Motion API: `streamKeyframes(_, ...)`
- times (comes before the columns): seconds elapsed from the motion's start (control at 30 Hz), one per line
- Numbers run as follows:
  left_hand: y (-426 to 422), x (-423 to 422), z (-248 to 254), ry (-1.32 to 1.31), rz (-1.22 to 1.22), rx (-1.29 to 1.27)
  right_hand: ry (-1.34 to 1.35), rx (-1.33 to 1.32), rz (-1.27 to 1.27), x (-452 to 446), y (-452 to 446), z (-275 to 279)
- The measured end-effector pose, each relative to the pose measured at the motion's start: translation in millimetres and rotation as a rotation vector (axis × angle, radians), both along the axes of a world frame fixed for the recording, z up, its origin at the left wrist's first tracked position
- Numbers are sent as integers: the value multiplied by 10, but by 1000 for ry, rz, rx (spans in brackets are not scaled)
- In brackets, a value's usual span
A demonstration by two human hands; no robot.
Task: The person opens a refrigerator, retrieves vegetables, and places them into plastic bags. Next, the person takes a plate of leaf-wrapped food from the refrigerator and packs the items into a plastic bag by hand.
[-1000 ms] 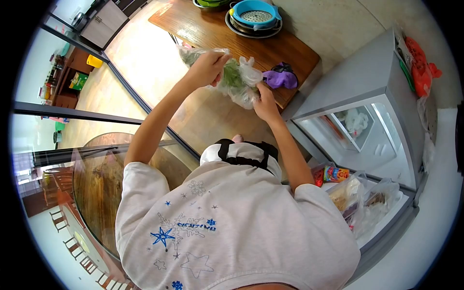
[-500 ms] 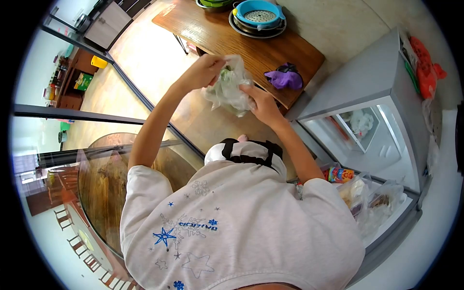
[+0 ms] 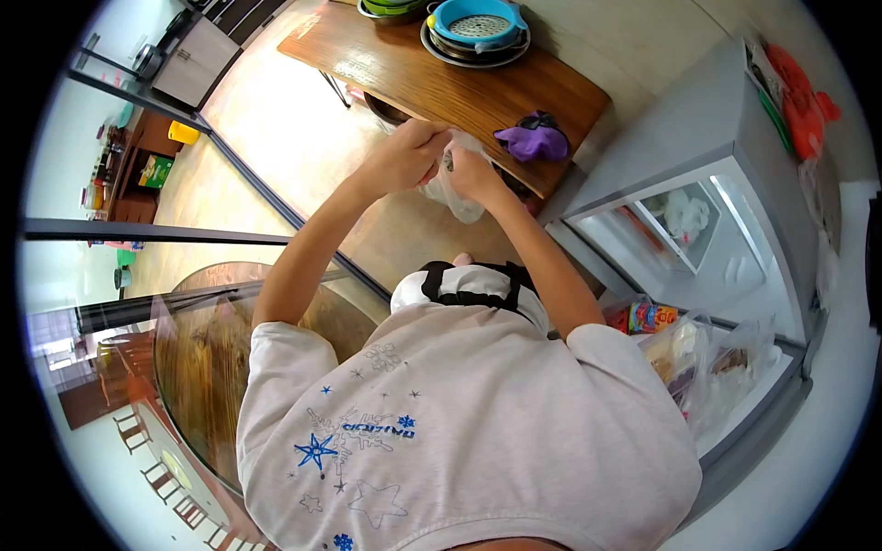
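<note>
A clear plastic bag (image 3: 464,204) hangs between my two hands, in front of the wooden table. My left hand (image 3: 411,158) is closed on the bag's left upper part. On the other side, my right hand (image 3: 473,174) grips the bag close to the left one, its fingers partly inside or behind the plastic. Little of the bag's contents shows; the hands cover most of it. A purple cloth item (image 3: 533,140) with black trim lies on the table just right of the hands.
The wooden table (image 3: 395,57) holds a blue strainer (image 3: 478,23) on stacked pans. An open grey fridge (image 3: 657,138) stands at the right, its pulled-out drawer (image 3: 767,372) full of bagged food. A round wooden table (image 3: 197,386) and glass partition are at the left.
My hands have come close together. The bag, earlier spread wide with green leaves showing, now hangs gathered and lower between them, with the greens mostly out of sight.
</note>
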State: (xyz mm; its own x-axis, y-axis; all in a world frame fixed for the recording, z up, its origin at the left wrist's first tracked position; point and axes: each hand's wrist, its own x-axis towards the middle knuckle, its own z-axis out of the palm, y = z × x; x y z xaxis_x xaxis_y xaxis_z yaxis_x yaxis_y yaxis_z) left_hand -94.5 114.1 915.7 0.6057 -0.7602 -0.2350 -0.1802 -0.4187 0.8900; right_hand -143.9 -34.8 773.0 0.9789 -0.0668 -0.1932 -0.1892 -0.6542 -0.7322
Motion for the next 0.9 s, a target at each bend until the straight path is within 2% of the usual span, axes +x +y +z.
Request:
streamKeyframes(0.03,-5,-6,-3,-20,25,-14,9,-36,21,-29,-37,-91)
streamKeyframes(0.13,87,151,-5,-31,117,-19,65,-140,143,-187,-141,215)
streamKeyframes(0.23,274,342,197,-97,118,-24,-102,58,240,-485,-325,533)
streamKeyframes(0.27,324,365,233,-116,120,-47,-185,34,239,-555,-369,531)
streamKeyframes(0.37,348,300,388,-170,101,-8,-300,-85,82,-850,-355,790)
streamKeyframes(0.4,353,273,400,-181,59,0,-508,-283,-38,-913,-280,893)
streamKeyframes(0.5,227,106,386,-175,-17,35,-530,-646,-444,-1039,-216,805)
streamKeyframes(0.57,218,38,384,-149,-49,52,-323,-511,-504,-1104,-376,471)
streamKeyframes(0.63,221,-5,390,-109,-80,41,-48,-311,-390,-1222,-530,538)
streamKeyframes(0.67,232,4,382,-118,-78,57,-176,-89,-419,-1303,-532,594)
streamKeyframes(0.77,220,82,144,-261,-88,175,-185,234,-483,-1378,-389,844)
streamKeyframes(0.8,224,108,17,-236,-115,217,-140,192,-522,-1371,-412,734)
streamKeyframes(0.83,240,119,-23,-237,-178,218,-281,-11,-497,-1423,-440,595)
streamKeyframes(0.9,299,61,-68,-217,-183,200,-489,73,-556,-1610,-319,761)
